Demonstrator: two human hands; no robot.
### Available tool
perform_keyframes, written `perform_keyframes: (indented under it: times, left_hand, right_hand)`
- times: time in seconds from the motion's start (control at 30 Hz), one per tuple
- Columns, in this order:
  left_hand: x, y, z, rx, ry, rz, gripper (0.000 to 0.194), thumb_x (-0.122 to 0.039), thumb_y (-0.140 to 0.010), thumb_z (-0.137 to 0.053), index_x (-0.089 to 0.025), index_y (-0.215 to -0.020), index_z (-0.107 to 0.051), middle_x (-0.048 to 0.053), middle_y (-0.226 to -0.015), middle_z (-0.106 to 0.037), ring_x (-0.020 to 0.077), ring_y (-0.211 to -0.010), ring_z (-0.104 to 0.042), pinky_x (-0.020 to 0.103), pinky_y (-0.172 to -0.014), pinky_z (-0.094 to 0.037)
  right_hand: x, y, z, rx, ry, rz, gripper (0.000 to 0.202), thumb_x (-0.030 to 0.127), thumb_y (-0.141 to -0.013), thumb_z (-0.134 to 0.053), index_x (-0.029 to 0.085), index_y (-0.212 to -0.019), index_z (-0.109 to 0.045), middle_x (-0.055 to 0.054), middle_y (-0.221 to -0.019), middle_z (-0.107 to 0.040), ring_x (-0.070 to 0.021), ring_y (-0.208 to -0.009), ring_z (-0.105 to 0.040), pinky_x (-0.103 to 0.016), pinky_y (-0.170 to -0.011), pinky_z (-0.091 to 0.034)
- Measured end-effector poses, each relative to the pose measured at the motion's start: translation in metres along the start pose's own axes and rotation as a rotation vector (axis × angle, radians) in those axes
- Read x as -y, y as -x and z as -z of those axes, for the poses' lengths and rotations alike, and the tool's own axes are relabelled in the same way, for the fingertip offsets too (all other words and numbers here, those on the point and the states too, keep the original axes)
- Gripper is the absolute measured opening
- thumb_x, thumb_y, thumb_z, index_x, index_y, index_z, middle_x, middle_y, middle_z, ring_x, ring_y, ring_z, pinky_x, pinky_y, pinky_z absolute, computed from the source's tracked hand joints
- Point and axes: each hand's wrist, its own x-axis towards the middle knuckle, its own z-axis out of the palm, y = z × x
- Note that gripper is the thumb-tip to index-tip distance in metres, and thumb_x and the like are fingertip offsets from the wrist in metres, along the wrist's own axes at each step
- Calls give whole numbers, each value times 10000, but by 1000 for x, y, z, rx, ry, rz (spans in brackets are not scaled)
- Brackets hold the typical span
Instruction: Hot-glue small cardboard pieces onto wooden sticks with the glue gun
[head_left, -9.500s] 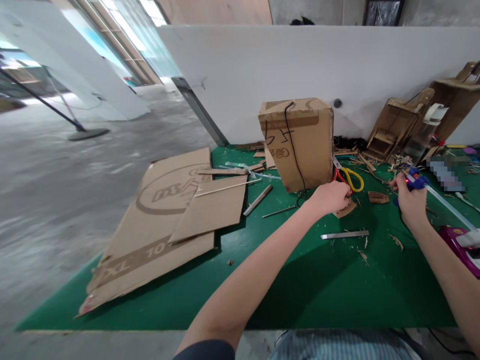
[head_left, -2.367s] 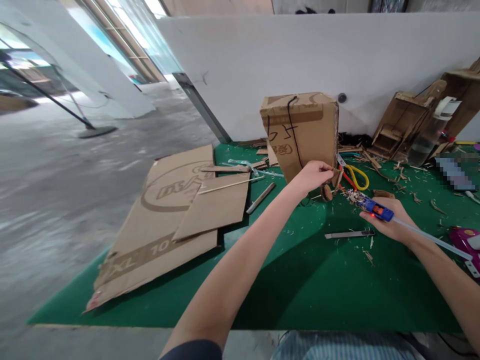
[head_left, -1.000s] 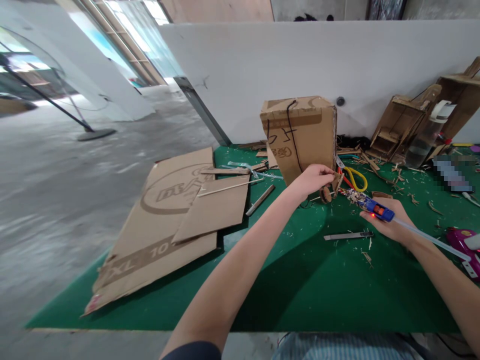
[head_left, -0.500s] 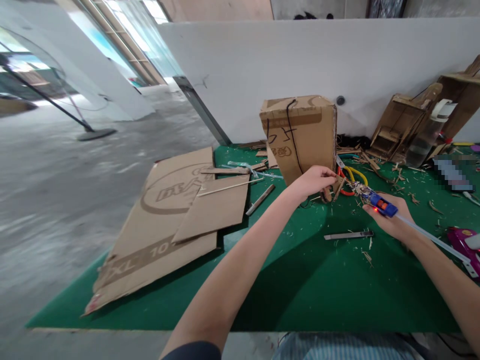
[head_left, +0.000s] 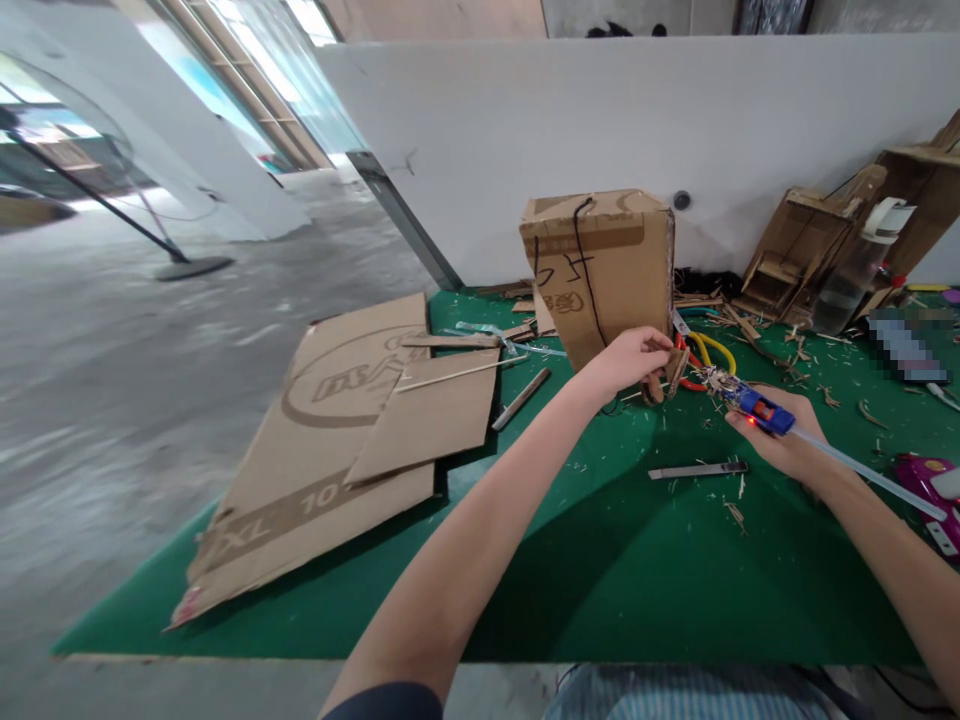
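My left hand point(head_left: 636, 360) pinches a small cardboard piece point(head_left: 677, 370) in front of the lower right of a cardboard box point(head_left: 607, 270) with black marks and a dark cord. Wrapped round a blue glue gun point(head_left: 761, 408) is my right hand point(head_left: 791, 440); a red light glows on the gun and a long clear glue stick point(head_left: 862, 465) comes out of its back. The gun's nozzle, covered in scraps, points at the small piece, close to it. Behind the nozzle lie scissors point(head_left: 716, 348) with yellow and red handles. A cutter knife point(head_left: 697, 470) rests below, between my forearms.
Flat cardboard sheets point(head_left: 330, 450) cover the left of the green table point(head_left: 600, 600). At the back right are cardboard structures point(head_left: 795, 240), a clear bottle point(head_left: 851, 280) and a phone point(head_left: 906, 345). A magenta object point(head_left: 926, 485) sits at the right edge. Scraps lie scattered.
The small cardboard piece in my left hand has turned, showing more of its face. The glue stick's back end has shifted slightly. My right hand stays almost in place.
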Motion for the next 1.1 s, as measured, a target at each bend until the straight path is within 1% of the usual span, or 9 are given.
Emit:
perform_keyframes:
  times: [0.1, 0.3, 0.5, 0.7, 0.87, 1.1]
  left_hand:
    - [-1, 1, 1, -36, 8, -39, 207, -71, -845, -522, -181, -1017, -560, -40, -669, -551, 67, -535, -559, 176, -520, -411]
    - [1, 0, 2, 48, 6, -62, 131, -104, -866, -495, -150, -910, -609, -9, -677, -557, 71, -507, -560, 189, -504, -430]
    - [-2, 2, 3, 39, -15, -77, 124, -152, -863, -527, -135, -890, -647, 7, -686, -577, 89, -572, -580, 203, -556, -459]
    - [-7, 6, 5, 18, -41, -77, 127, -147, -855, -534, -146, -875, -660, 8, -667, -572, 91, -596, -566, 198, -567, -448]
    - [-5, 4, 4, 29, -28, -69, 122, -155, -867, -535, -142, -887, -654, 1, -640, -568, 93, -564, -567, 206, -558, -446]
    - [-1, 1, 5, 3, -13, -74, 118, -128, -866, -544, -133, -864, -662, 7, -675, -583, 83, -604, -556, 193, -575, -441]
  right_hand:
    - [2, 0, 1, 9, -2, 13, 292, 448, -866, -611, 216, -707, -531, 2, -629, -528, -142, -561, -486, -278, -541, -377]
    - [9, 0, 4, 86, -55, 61, 285, 426, -870, -612, 210, -701, -536, 0, -626, -536, -142, -552, -490, -281, -528, -352]
    - [9, 1, 5, 72, -55, 38, 312, 427, -882, -601, 213, -676, -509, 2, -619, -525, -138, -546, -477, -281, -532, -345]
    - [9, 1, 5, 84, -73, 30, 311, 423, -887, -599, 216, -677, -501, 8, -617, -513, -135, -549, -465, -278, -527, -333]
    - [10, 2, 6, 85, -95, 48, 324, 414, -884, -607, 214, -661, -483, 19, -595, -484, -121, -517, -414, -276, -501, -297]
    - [10, 2, 5, 110, -99, 63, 334, 427, -885, -601, 212, -657, -488, 14, -587, -485, -126, -522, -427, -272, -502, -302]
